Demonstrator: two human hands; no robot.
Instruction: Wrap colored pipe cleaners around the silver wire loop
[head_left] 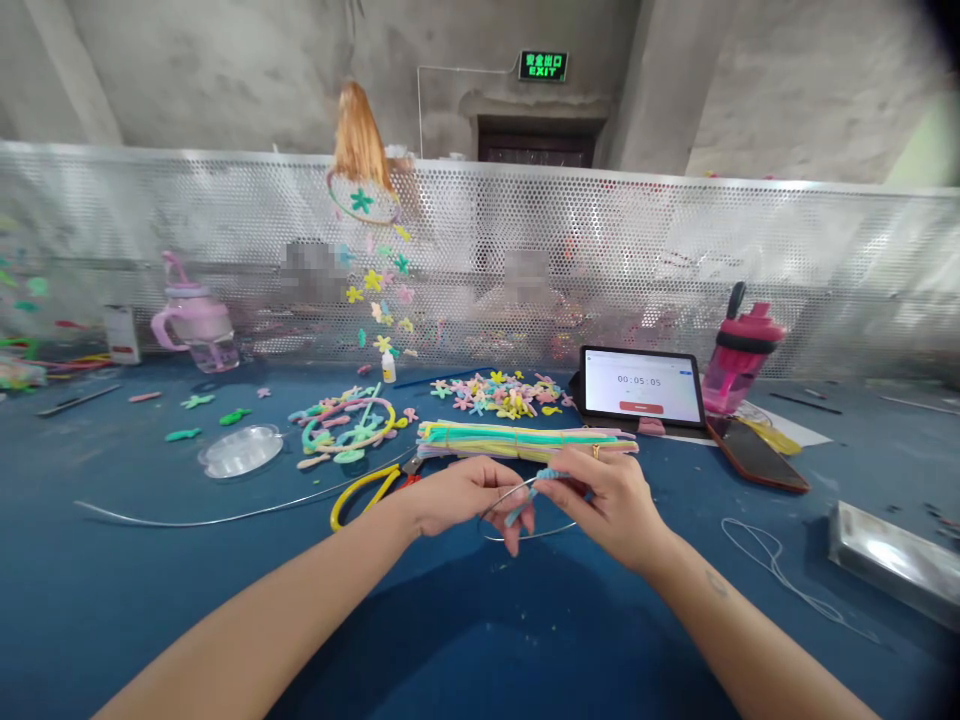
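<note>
So the light-blue fuzzy chenille strip (551,474) is right between both hands, on a thin, curved silver metal wire (540,534), and I'd guess the step is winding fuzz around the wire. Right hand (609,498) has thumb and fingertips pinched on the strip; left hand (480,492) looks pinched on the wire just beside it, though its grip is partly hidden. A loose blue tail dangles by the left fingers. IMO another turn calls for a steady wire on the left and a snug pull from the right. Just beyond the hands there's a long bundle of pastel chenille stems (525,441), then a pile of small pastel fuzzy flowers (517,397). Yellow-handled metal scissors (369,482) sit near the left wrist.
</note>
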